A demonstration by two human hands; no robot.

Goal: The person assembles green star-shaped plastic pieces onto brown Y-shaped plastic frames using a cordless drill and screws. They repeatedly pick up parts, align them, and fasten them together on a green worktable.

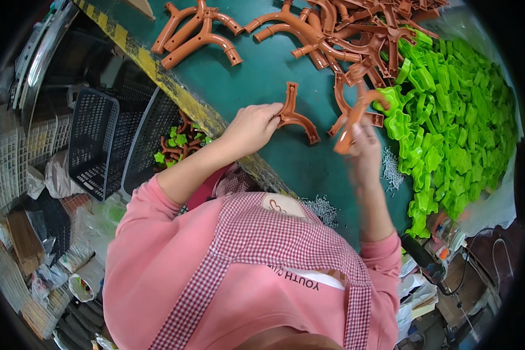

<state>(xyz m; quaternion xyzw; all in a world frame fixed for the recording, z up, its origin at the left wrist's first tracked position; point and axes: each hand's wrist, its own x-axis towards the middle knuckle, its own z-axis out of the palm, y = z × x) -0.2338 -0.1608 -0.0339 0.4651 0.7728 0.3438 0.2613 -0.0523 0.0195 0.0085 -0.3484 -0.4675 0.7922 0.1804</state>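
Observation:
My left hand (252,129) pinches the near-left edge of a brown Y-shaped plastic branch piece (296,119), its hollow ribbed side facing up over the green table. My right hand (364,144), slightly blurred, is closed on another brown branch piece (351,129), which is tilted with its smooth rounded side showing. Just behind that piece, a further hollow-side-up branch piece (339,93) lies on the table, partly covered by it. To the right of my right hand sits a big heap of bright green plastic leaf-like parts (449,116).
Brown branch pieces (201,41) lie at the far left of the table, with a larger pile (373,29) at the far right. Small grey screws (321,211) are heaped near the front edge, more (392,169) beside the green heap. A dark basket (151,140) with brown and green parts stands left, below the yellow-striped edge (157,76).

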